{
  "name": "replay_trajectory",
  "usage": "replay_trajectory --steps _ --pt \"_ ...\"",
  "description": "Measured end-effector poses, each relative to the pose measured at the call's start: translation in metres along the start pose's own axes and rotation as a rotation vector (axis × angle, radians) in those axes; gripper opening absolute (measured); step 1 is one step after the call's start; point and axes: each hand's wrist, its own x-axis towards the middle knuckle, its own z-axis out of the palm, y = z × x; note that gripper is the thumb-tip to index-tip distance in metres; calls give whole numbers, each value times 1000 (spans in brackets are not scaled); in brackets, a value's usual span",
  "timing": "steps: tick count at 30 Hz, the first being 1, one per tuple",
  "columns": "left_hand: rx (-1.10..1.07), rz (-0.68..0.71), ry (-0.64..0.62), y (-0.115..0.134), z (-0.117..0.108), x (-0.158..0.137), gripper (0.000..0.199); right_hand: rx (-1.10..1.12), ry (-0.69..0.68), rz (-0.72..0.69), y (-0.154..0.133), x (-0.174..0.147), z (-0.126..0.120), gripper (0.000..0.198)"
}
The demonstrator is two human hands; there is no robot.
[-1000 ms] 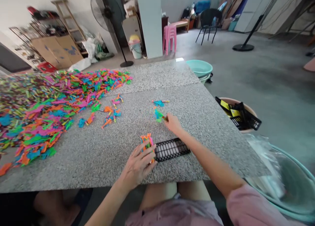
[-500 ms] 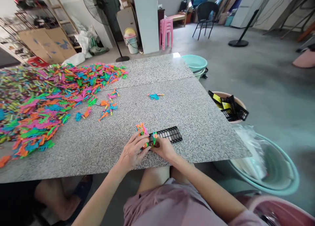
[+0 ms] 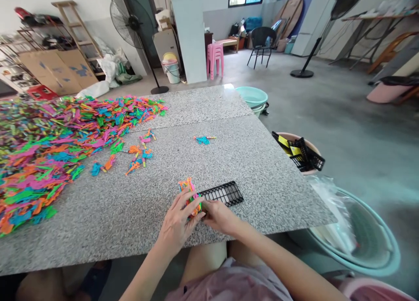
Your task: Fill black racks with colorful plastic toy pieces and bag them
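Left hand: the left hand (image 3: 178, 216) is curling around a bunched row of coloured plastic pieces (image 3: 186, 183), holding it at the near-left end of the tray.
Right hand: the right hand (image 3: 221, 216) is meeting the row from the other side, its fingers bunching narrowly; whether they are gripping a piece, I cannot tell.
Tray: the black lattice plastic tray (image 3: 232, 194) is lying on the table, its right part showing bare mesh.
Single piece: a blue plastic piece with a striped stick (image 3: 203, 140) is lying beyond the tray.
Loose group: several mixed pieces (image 3: 135, 150) are lying between it and a big multicoloured heap (image 3: 75, 130).
Tabletop: speckled granite (image 3: 268, 174) is supporting everything above.
Floor, right: a turquoise basin (image 3: 391, 253) is holding clear plastic bags (image 3: 337, 213).
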Motion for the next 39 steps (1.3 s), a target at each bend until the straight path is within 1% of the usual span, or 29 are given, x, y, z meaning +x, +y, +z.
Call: replay_trajectory --steps 1,2,3,4,5,6,7,8,10,12,14,15,17,19,20,21,22,24,25,27,29,31,35,37,39 --pt "-4 9 14 0 1 0 34 17 -27 8 8 4 -12 23" --pt "-6 17 26 1 1 -1 34 4 -15 41 17 12 -26 21" --pt "-4 22 36 1 2 -1 34 -42 46 95 26 24 -42 21" --pt "3 25 45 1 2 -1 34 -118 145 160 36 38 -58 23" --pt "14 28 53 2 2 -2 35 -215 249 221 45 56 -74 28" --pt "28 32 57 2 2 -3 36 -325 321 271 53 76 -88 34" --pt "43 35 57 2 2 -3 37 -432 353 306 61 97 -100 40" --pt "58 41 57 1 2 -5 37 -522 356 326 67 119 -109 45" --pt "80 54 47 0 2 -7 39 -627 326 323 75 159 -122 53" --pt "90 61 32 -2 4 -10 40 -644 315 292 79 190 -128 54" --pt "100 52 25 -4 6 -12 40 -628 320 272 80 208 -133 47" --pt "104 47 24 -4 6 -12 39 -619 318 268 81 211 -135 43" --pt "103 43 28 -1 5 -11 38 -590 307 276 84 206 -136 34" --pt "79 36 23 2 2 -8 36 -549 285 296 88 187 -128 30" --pt "59 25 17 3 1 -7 35 -464 269 280 89 173 -119 29" --pt "36 12 10 4 0 -5 34 -319 246 246 89 156 -107 27" --pt "11 -2 -1 4 -1 -4 33 -127 218 199 87 136 -93 25" --pt "-31 -26 -28 4 -2 -2 31 306 160 100 76 97 -61 17" --pt "-45 -32 -38 4 -2 -2 30 442 152 72 68 80 -46 13" --pt "-56 -35 -45 4 -3 -1 30 534 204 41 51 55 -20 9" --pt "-56 -25 -42 5 -4 -1 30 488 239 25 38 47 -5 10" --pt "-57 -17 -41 5 -6 0 31 355 204 5 32 51 -1 12" --pt "-63 -13 -42 3 -5 -1 32 3 68 -32 26 64 -13 20" --pt "-50 -11 -42 3 -1 -2 35 -124 1 -49 19 68 -19 22" --pt "-38 -20 -46 5 1 -4 37 -205 -41 -59 9 69 -21 23"
